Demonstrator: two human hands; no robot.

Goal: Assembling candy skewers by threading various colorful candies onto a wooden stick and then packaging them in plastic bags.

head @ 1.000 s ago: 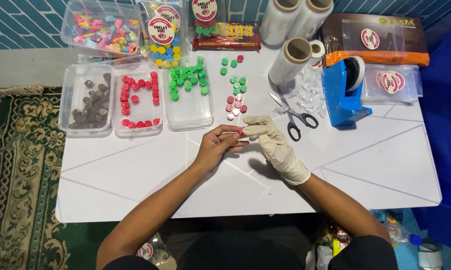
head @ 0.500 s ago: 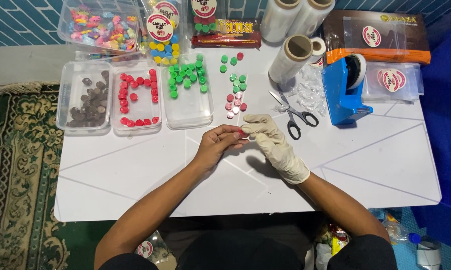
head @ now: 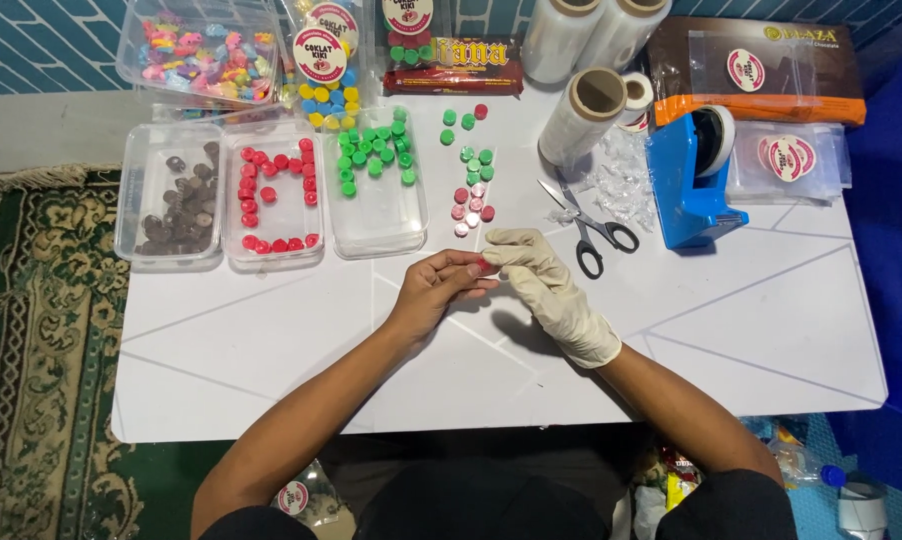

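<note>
Red candy (head: 482, 266) sits pinched between my bare left hand (head: 433, 290) and gloved right hand (head: 546, 285), fingertips clamped together on it above the white table (head: 751, 330), just near the loose candies (head: 471, 205); forearms angle inward.

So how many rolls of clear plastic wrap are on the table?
3. Two stand side by side at the back edge; the third lies tilted in front of them, beside the blue tape dispenser. None looks hidden.
</note>
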